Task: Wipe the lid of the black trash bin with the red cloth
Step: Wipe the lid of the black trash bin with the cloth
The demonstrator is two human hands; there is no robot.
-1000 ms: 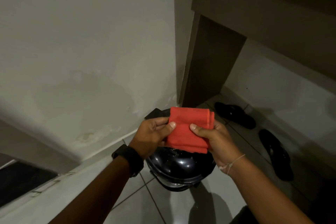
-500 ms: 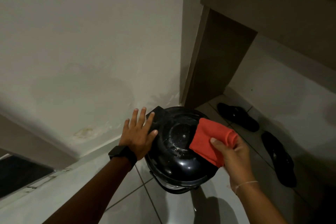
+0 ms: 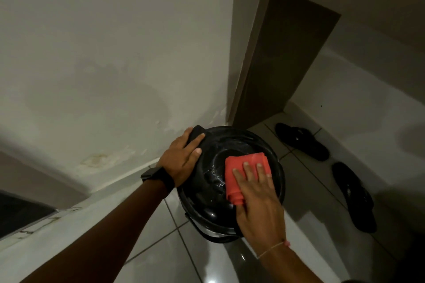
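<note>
The black trash bin stands on the tiled floor in a wall corner, its round glossy lid (image 3: 213, 190) facing up with small specks near the middle. The folded red cloth (image 3: 239, 167) lies on the right half of the lid. My right hand (image 3: 257, 197) presses flat on the cloth, fingers spread over it. My left hand (image 3: 181, 156), with a black watch on the wrist, grips the lid's left edge next to the black hinge block (image 3: 197, 132).
White walls close in on the left and behind the bin. A dark brown panel (image 3: 276, 64) stands at the corner. Two black sandals (image 3: 301, 140) (image 3: 354, 195) lie on the tiles to the right. Pale floor tiles (image 3: 161, 255) lie in front of the bin.
Both hands held the cloth above the bin. The left hand then let go and took the lid's left edge. The right hand has brought the cloth down flat onto the lid.
</note>
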